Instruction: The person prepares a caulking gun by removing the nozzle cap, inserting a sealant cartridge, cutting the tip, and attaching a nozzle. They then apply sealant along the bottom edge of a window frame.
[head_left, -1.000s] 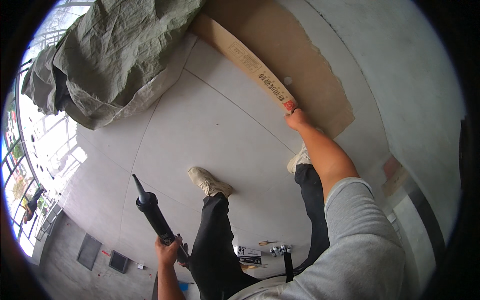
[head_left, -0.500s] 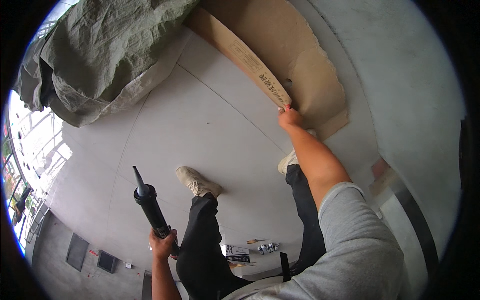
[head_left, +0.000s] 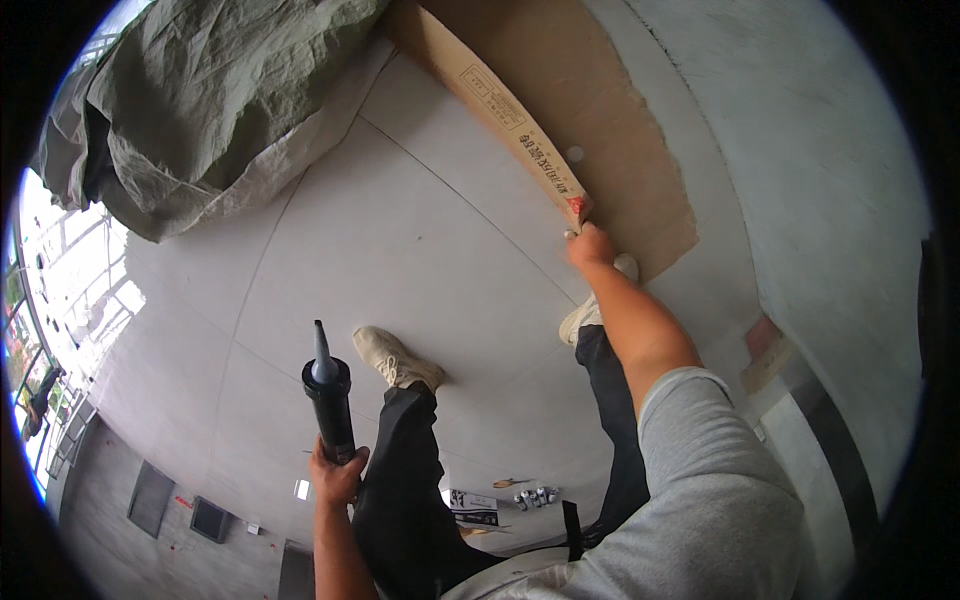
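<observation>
My left hand (head_left: 338,475) is closed around a black caulking gun (head_left: 330,408), held upright with its tapered grey nozzle pointing away from me. Out to the right, my right hand (head_left: 592,245) grips the near end of a long printed cardboard strip (head_left: 510,122), which has a red mark close to my fingers. The strip runs up and to the left, along a wide brown cardboard sheet (head_left: 625,130). My right fingertips are partly hidden by the strip's end and the back of the hand.
A crumpled grey-green tarp (head_left: 220,110) lies at the far left over pale floor tiles (head_left: 450,220). Between my legs are a printed box (head_left: 470,507) and several small cartridges (head_left: 537,497). A grey wall (head_left: 840,200) rises on the right.
The caulking gun and my left hand have shifted right, and the nozzle now stands more upright. My right hand has moved slightly right and nearer with the strip's end.
</observation>
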